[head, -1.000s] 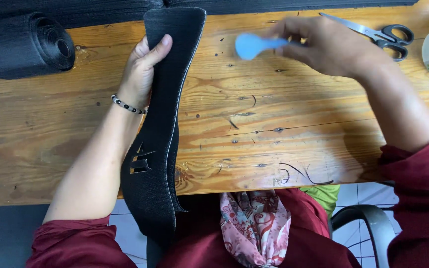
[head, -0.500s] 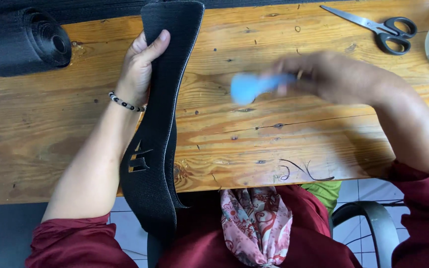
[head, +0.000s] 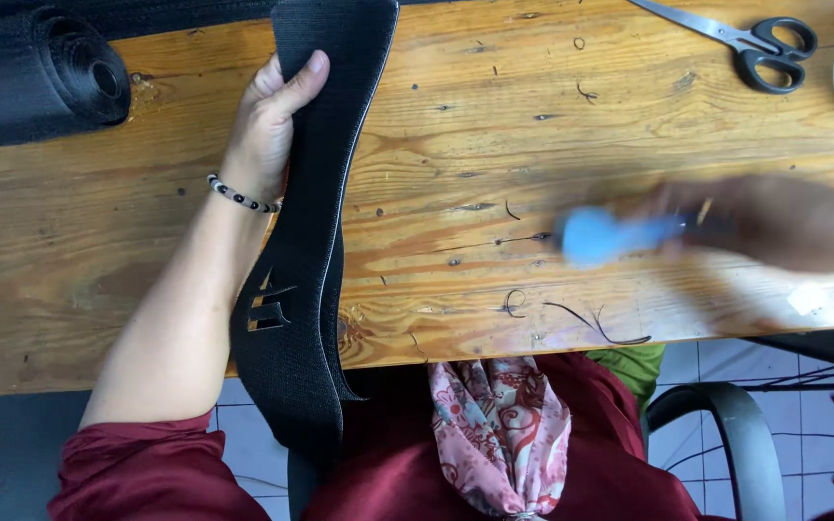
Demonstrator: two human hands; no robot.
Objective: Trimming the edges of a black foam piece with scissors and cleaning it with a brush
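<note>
Left hand (head: 267, 125) pinches the black strap (head: 316, 241), which lies across the wooden table (head: 494, 116) and hangs over its near edge. Right hand (head: 774, 227), blurred, grips a blue tool (head: 596, 234) above the table, right of the strap. Seemingly mid-marking; next calls for steadying the tool on the strap.

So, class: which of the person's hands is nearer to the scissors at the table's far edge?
The right. The right hand, blurred and holding a blue tool, lies just below the scissors. The left hand grips the black strap far across the table.
</note>
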